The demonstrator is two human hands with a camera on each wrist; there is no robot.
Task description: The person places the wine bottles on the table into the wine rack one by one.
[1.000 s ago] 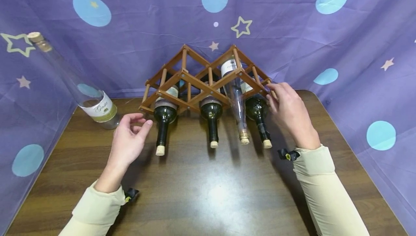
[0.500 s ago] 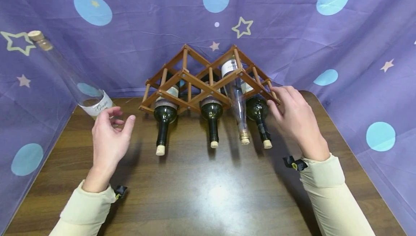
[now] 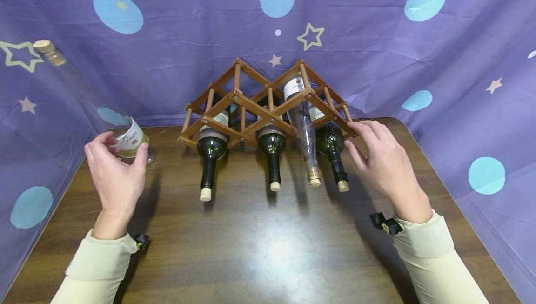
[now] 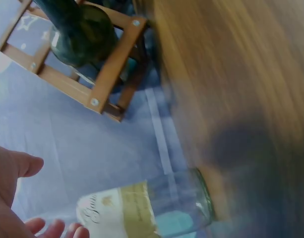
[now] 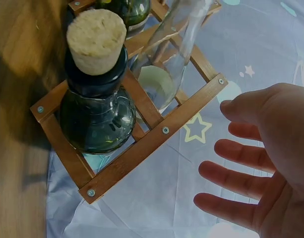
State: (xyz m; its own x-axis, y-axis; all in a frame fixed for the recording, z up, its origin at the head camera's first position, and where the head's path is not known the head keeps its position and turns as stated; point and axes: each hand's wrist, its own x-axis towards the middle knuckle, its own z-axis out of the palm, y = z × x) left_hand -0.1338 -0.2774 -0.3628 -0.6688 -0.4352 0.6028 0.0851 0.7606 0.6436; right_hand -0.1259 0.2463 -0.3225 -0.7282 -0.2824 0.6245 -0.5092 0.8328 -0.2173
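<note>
A tall clear bottle (image 3: 133, 137) with a cork stopper and a white-and-gold label stands upright at the far left of the table. My left hand (image 3: 115, 173) is right in front of it, thumb and fingers spread and overlapping its lower part in the head view. The left wrist view shows those fingers (image 4: 55, 229) close beside the bottle's label (image 4: 117, 210), not wrapped round it. At the right end of the wooden wine rack (image 3: 238, 97) is my right hand (image 3: 383, 164), its fingers (image 5: 231, 178) extended and holding nothing.
Three dark green bottles (image 3: 212, 148) and a clear bottle (image 3: 307, 138) lie in the rack, corked necks toward me. Purple cloth (image 3: 356, 24) with stars and dots hangs behind and at both sides of the wooden table (image 3: 234, 248).
My left hand has moved left from the rack's left end to the standing clear bottle. My right hand has shifted slightly right and toward me along the rack's end.
</note>
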